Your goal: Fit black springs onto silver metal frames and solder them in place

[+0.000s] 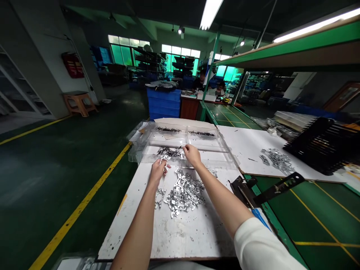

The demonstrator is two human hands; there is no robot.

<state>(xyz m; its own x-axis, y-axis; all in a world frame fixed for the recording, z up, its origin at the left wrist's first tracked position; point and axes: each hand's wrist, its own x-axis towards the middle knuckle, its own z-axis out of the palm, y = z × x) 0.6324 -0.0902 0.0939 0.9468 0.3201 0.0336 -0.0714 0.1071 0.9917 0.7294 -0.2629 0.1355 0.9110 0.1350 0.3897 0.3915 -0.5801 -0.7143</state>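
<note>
My left hand (159, 170) is closed around a silver metal bracket (165, 159), which sticks up from its fingers. To its right, my right hand (192, 155) has its fingertips pinched together beside a heap of thin black parts (169, 151). Whatever those fingertips hold is too small to make out. The black heap lies in the front section of a clear plastic tray (208, 148). Between my forearms a pile of silver metal brackets (187, 191) covers the middle of the white board (174, 240). A few loose brackets (160, 198) lie left of that pile.
On the right, another white board (247, 144) carries more silver brackets (277, 159) and a black slotted rack (315, 144). A blue-handled tool (260, 215) lies by a black metal bracket (281, 189). Behind stand blue crates (164, 103); people sit farther back.
</note>
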